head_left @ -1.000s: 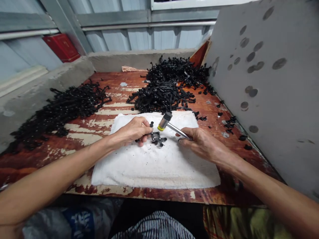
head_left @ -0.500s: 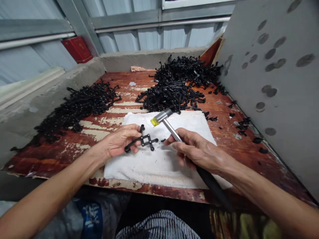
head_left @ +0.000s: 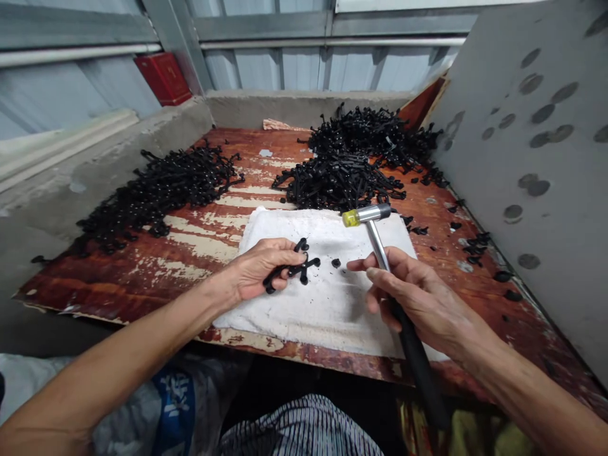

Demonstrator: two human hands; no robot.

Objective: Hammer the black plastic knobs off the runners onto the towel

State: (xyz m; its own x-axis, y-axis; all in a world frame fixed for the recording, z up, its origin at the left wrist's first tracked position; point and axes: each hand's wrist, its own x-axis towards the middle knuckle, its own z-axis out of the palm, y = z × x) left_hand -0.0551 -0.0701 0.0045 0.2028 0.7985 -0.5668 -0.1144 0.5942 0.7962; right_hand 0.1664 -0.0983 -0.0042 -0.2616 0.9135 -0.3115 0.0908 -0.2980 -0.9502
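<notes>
My left hand [head_left: 266, 263] is closed on a small black linkage [head_left: 304, 268] of crossed bars with round ends, held above a white cloth [head_left: 270, 320]. In my right hand [head_left: 403, 282] is a mallet [head_left: 376, 237] with a metal head, one yellow tip, one dark tip and a long black grip. Its head is raised over the far right part of the cloth, apart from the linkage. Between the hands, a small black round piece [head_left: 336, 263] lies on the cloth among dark specks.
Black linkage parts are heaped on the left [head_left: 161, 196], with a middle heap [head_left: 337, 180] and a back heap [head_left: 375, 133] beyond the cloth. Loose black pieces [head_left: 475, 244] lie along the grey panel [head_left: 494, 164] on the right. A red box [head_left: 164, 79] rests on the left ledge.
The linkage has folded from an open square into a tighter cross in my left hand. The mallet has moved right and its head has turned more level. The view has shifted slightly.
</notes>
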